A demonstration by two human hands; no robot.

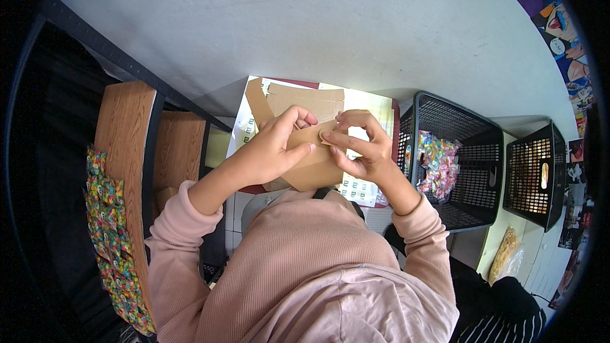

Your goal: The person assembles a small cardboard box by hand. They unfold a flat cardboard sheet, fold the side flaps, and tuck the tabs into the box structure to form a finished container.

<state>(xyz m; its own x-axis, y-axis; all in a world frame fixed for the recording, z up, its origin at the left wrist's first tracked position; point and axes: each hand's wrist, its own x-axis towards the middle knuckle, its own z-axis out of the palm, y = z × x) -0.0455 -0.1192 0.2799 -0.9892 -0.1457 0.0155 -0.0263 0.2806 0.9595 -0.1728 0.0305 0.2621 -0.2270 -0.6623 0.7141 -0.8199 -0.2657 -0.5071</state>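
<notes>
A brown cardboard box (318, 173), partly folded with flaps standing out, is in front of my body over a small table. My left hand (270, 149) is curled at its left side, the thumb lying along a raised panel and the fingers bent over the panel's upper edge. At the panel's right end, my right hand (365, 146) pinches a small cardboard tab between thumb and fingers. Another flap (258, 103) sticks up at the far left, and a flat brown panel (308, 100) lies beyond my hands.
Printed white paper (375, 105) covers the red-edged table. To the right, a black plastic basket (476, 171) holds colourful small packets (437, 165); a second basket (534, 174) stands farther right. Left is a wooden shelf (126, 121) with strips of colourful packets (117, 248). A wall (305, 19) rises behind.
</notes>
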